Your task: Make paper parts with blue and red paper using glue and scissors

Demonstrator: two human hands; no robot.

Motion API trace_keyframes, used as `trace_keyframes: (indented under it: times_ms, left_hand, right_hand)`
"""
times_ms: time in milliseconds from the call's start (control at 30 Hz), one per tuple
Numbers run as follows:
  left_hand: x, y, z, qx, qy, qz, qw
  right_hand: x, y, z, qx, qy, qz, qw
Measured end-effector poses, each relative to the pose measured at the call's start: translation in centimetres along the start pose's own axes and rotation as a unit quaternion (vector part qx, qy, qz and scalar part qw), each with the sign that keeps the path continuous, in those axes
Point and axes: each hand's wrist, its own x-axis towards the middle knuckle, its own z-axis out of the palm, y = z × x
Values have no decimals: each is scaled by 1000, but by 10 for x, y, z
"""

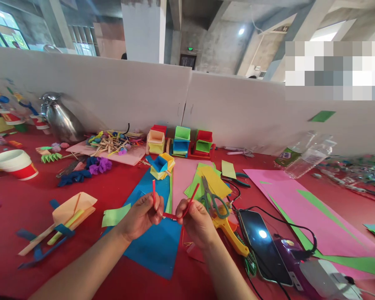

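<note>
A narrow red paper strip point(169, 216), bent up at both ends, spans the gap between my hands. My left hand point(146, 214) pinches it near one bend, and my right hand point(195, 218) pinches it near the other. Blue paper point(156, 250) lies on the red table beneath them. Just beyond my fingers sits a small folded blue and yellow paper box point(161, 164). Scissors with grey-green handles point(211, 198) rest on green and yellow paper pieces right of my right hand, near a yellow glue gun point(233, 237).
Folded paper boxes point(181, 139) stand along the white partition point(128, 91). At right are a phone point(264, 246), a purple power strip point(289, 254), cables, pink paper point(300, 208) and plastic bottles point(311, 156). Paper cups point(14, 164), a steel jug point(62, 118) and a paper-and-stick craft point(65, 216) occupy the left.
</note>
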Motion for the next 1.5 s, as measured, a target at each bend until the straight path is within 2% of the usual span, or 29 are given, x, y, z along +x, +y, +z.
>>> trace_keyframes:
  times_ms: [100, 167, 367, 567, 733, 867, 967, 1133, 1200, 1300, 1400, 1500]
  left_hand:
    - [2, 4, -7, 97, -42, -78, 991]
    - [3, 3, -10, 124, -53, -117, 984]
    - [4, -3, -12, 45, -7, -73, 996]
    - [5, -6, -10, 40, -1, -64, 997]
    - [5, -8, -4, 83, 0, -93, 992]
    - [5, -2, -9, 154, -2, -118, 981]
    - [7, 8, -23, 249, -40, -162, 954]
    - [6, 18, -37, 459, -176, -243, 836]
    - [5, 18, -38, 498, -198, -255, 805]
    - [4, 15, -36, 517, -197, -265, 789]
    - [4, 12, -35, 518, -182, -276, 789]
    - [4, 8, -33, 516, -161, -281, 793]
  right_hand:
    - [-3, 0, -11, -91, -29, 31, 995]
    - [-3, 2, -17, -124, -33, 26, 991]
    - [1, 1, -25, -62, 19, 0, 998]
    - [-1, 3, -20, -49, -14, 30, 998]
    - [-2, 3, -20, -54, -11, 28, 998]
    - [-1, -3, -28, -129, -23, 37, 991]
    - [0, -4, -33, -227, -72, 73, 968]
    - [-3, 0, -33, -405, -156, 145, 889]
    - [-3, 3, -33, -440, -162, 164, 868]
    - [-2, 6, -34, -425, -157, 171, 875]
    - [-2, 6, -36, -395, -149, 174, 890]
    - [-3, 3, -36, -386, -144, 200, 889]
